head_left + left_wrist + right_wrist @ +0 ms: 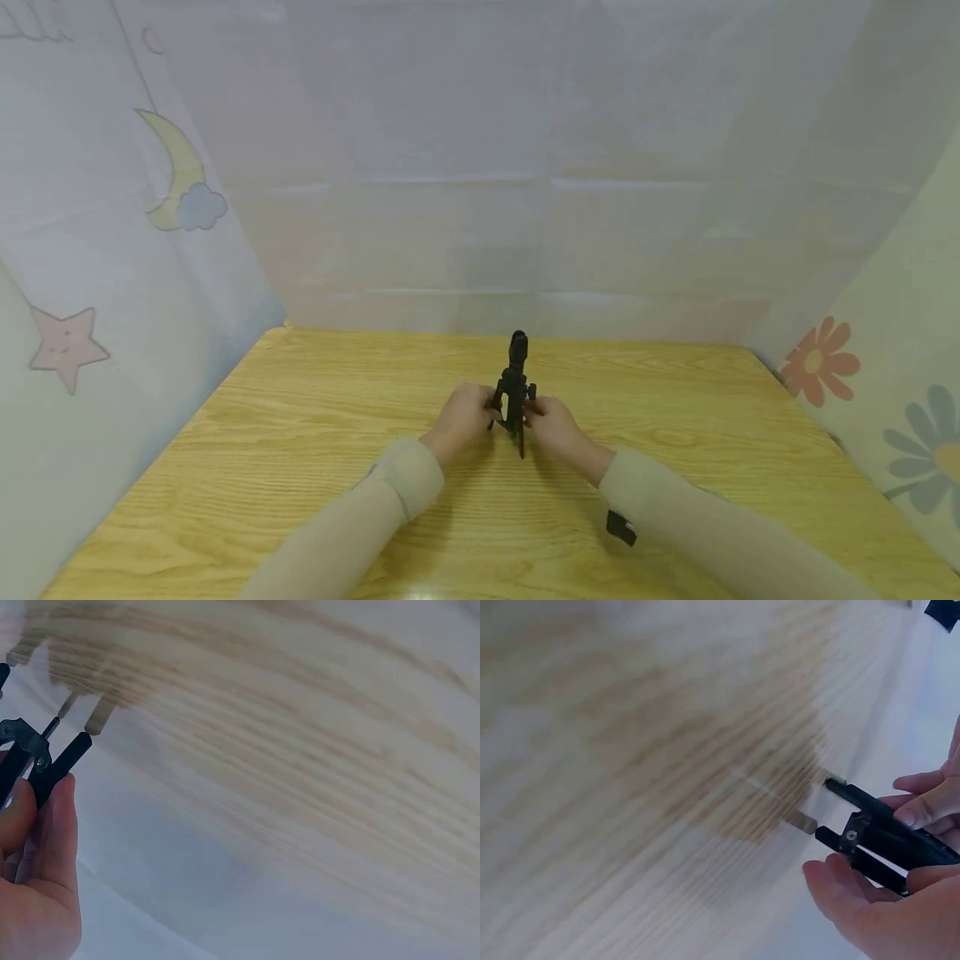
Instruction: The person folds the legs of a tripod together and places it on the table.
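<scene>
A small black tripod (516, 392) stands up from the wooden table between both hands, its rounded top pointing away and its legs angled down. My left hand (467, 412) grips it from the left side. In the left wrist view, the thumb and fingers of that hand (45, 855) pinch one dark leg (64, 761) beside a hinged bracket (26, 739). From the right, my right hand (558, 425) holds another leg. The right wrist view shows the tripod (889, 840) with its legs spread, and the right hand's fingers (832, 889) curled under the nearer leg.
The wood-grain table (300, 483) reaches back to a pale hanging sheet (420, 167). Printed cloth with a moon (176, 158) and a star hangs at left, and flowers (821, 361) at right. A small black object (621, 527) shows under the right sleeve.
</scene>
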Demonstrator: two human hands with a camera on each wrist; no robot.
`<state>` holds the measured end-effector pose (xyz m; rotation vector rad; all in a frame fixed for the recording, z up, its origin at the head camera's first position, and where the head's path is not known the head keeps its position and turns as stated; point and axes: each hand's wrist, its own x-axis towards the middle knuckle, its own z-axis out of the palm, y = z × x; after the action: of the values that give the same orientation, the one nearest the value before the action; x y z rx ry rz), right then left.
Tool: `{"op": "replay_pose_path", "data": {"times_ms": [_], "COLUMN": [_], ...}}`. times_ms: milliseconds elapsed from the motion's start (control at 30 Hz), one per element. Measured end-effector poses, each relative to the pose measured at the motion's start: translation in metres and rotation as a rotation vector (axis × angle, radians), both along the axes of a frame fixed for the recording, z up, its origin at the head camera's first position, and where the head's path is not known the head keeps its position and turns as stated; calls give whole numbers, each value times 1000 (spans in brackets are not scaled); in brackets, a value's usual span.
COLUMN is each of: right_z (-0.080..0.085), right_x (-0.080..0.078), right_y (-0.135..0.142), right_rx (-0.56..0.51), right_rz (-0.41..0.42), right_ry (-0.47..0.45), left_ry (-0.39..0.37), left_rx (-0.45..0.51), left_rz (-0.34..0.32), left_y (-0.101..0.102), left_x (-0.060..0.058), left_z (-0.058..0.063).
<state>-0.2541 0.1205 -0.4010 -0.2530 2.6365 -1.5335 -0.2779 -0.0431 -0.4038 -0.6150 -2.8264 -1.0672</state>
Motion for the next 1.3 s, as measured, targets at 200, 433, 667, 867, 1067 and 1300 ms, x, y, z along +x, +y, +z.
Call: {"op": "replay_pose_path", "data": {"times_ms": [200,433,667,867,1067,1300], "right_z": [5,8,7,7,6,5], "right_x": [14,21,21,17,12,7], "right_y": [5,10,12,14,18,21], "right_rx": [13,82,141,141,141,188], "right_rz": [4,-5,-34,-34,-16,-2], "right_ry": [66,156,216,231,252,292], "left_ry": [-5,-1,-3,-27,-55,-57], "left_rx": [-16,-21,-2,27,69,73], "left_rz": [28,45,37,37,24,-34], "left_y": [3,7,10,11,11,6], "left_x": [6,12,16,21,22,25], "left_z": [3,3,3,4,-1,-7]}}
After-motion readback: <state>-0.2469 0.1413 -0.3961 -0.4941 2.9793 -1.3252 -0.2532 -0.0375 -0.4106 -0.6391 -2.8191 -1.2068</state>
